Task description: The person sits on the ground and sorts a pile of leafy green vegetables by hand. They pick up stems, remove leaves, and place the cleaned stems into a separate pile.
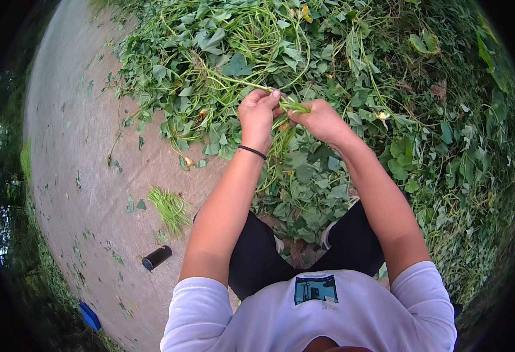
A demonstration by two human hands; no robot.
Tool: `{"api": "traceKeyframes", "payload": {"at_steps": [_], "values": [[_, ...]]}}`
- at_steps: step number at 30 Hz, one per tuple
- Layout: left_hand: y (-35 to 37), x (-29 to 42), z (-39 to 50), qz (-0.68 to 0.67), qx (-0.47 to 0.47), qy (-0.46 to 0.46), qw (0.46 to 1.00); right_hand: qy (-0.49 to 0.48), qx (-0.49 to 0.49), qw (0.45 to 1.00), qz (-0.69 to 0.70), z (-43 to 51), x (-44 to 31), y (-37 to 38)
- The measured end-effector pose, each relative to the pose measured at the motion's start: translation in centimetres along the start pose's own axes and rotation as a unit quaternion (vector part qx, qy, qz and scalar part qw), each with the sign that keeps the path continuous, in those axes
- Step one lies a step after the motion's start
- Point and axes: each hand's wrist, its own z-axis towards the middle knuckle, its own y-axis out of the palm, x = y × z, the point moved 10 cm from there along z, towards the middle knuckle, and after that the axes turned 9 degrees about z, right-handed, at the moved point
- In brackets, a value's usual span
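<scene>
My left hand (259, 112), with a black band on its wrist, pinches a long green vine stem (239, 82) between thumb and fingers. The stem reaches up and left into a large heap of leafy vines (204, 39). Just right of it, my right hand (321, 119) is closed around a small bunch of cut green stems (294, 106), whose ends stick out towards my left hand. The fingertips of both hands are close together and partly hidden by the stems. More vines and leaves lie below the hands, between my legs.
On the concrete ground (94, 193) to the left lies a pile of thin green stems (169, 210). Nearer me is a black cylindrical bottle (157, 257) on its side. A blue object (90, 316) sits at the lower left edge. Dense foliage (468, 176) fills the right side.
</scene>
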Motion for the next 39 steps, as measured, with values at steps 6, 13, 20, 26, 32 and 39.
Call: {"api": "traceKeyframes", "payload": {"at_steps": [6, 13, 20, 26, 32, 39], "values": [[-2.3, -0.3, 2.2, 0.138, -0.064, -0.062, 0.986, 0.031, -0.036, 0.988, -0.148, -0.9, -1.7, -6.8], [1.0, 2.0, 0.4, -0.193, -0.25, -0.087, 0.945, -0.007, -0.037, 0.995, 0.094, -0.4, -1.4, -5.1], [3.5, 2.5, -1.4, -0.165, -0.265, -0.077, 0.947, -0.056, -0.061, 0.996, 0.02, -0.5, -2.6, -1.4], [0.4, 2.5, 0.8, 0.297, -0.038, 0.1, 0.949, -0.1, 0.076, 0.925, -0.359, -1.8, -5.3, -1.4], [-3.5, 2.2, 2.2, -0.029, 0.055, 0.028, 0.998, -0.143, 0.098, 0.963, -0.206, -1.0, -4.0, -4.2], [-2.4, 0.8, 0.5, -0.238, 0.064, -0.036, 0.969, -0.142, 0.13, 0.95, -0.247, -1.3, -3.4, -1.0]]}}
